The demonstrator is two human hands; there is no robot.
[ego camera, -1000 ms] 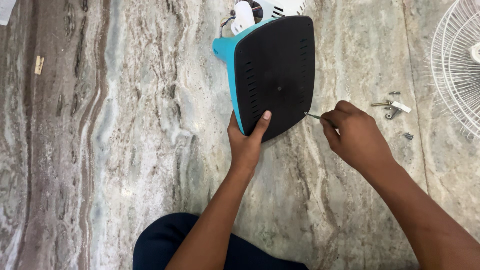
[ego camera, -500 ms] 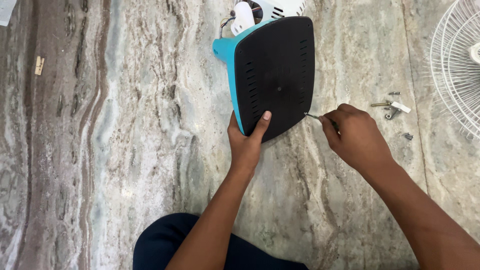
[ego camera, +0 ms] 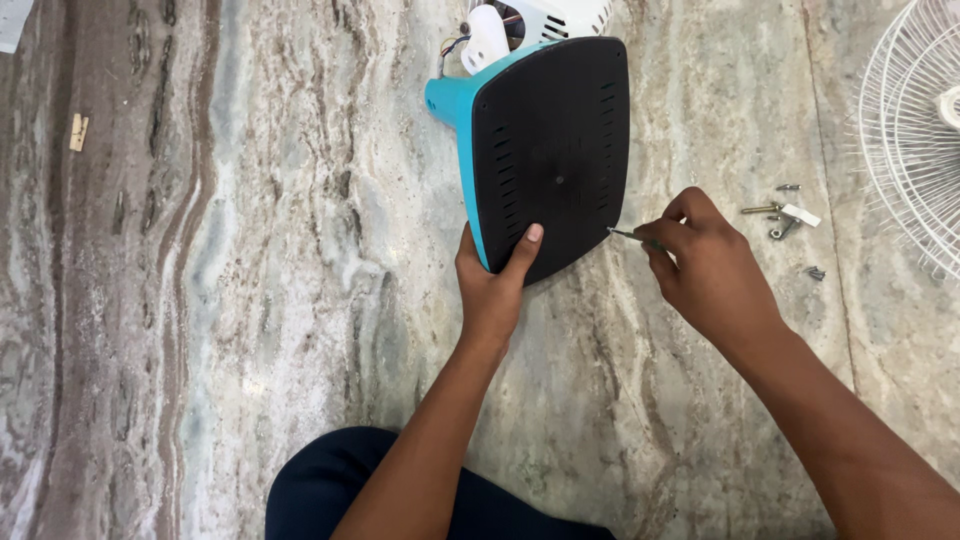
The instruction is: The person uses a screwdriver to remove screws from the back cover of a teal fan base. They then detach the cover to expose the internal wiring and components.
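You see a black slotted plastic base plate (ego camera: 550,150) edged in teal, a white wire fan grille (ego camera: 905,130) far right, and grey-brown veined marble floor (ego camera: 250,280).

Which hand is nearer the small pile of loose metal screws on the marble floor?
Right. The right hand lies just left of the loose metal screws, holding a thin screwdriver; the left hand grips the black fan base, farther left.

left hand (ego camera: 492,283) clasped, thumb up; right hand (ego camera: 708,266) pinched shut.
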